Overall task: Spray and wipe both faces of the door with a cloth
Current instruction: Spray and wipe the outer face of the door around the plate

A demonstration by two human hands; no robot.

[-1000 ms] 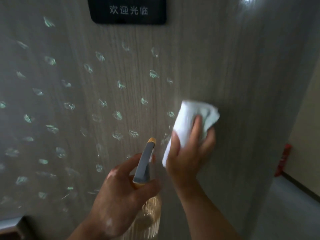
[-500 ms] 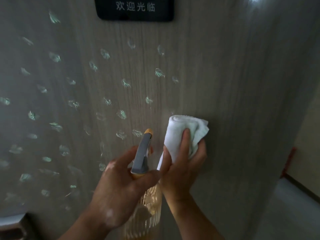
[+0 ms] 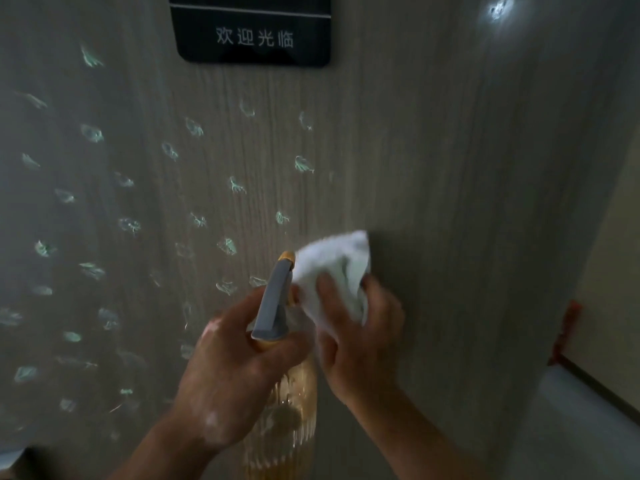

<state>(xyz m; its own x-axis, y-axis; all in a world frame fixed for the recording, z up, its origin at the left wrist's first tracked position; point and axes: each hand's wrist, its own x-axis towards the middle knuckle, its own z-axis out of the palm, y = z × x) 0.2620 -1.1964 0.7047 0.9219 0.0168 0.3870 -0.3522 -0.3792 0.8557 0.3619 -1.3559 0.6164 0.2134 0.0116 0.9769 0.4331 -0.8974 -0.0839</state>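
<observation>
Right hand (image 3: 356, 337) presses bunched cloth (image 3: 332, 268) flat to door (image 3: 450, 202); left hand (image 3: 235, 372) wrapped round spray bottle (image 3: 277, 306), nozzle just beside cloth. Foam blobs (image 3: 227, 245) remain left. Risks: hands colliding, accidental spray onto cloth, blobs drying or running unwiped.

One head-worn camera faces the door (image 3: 433, 202) close up, tilted slightly down toward both hands.

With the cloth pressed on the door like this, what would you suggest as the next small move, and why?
Probably sweep the white cloth, pressed flat by the right hand, leftward across the door. Pale spray blotches cover the left part, while the right looks clear. The left hand holds the spray bottle close by, so steer above it.
</observation>
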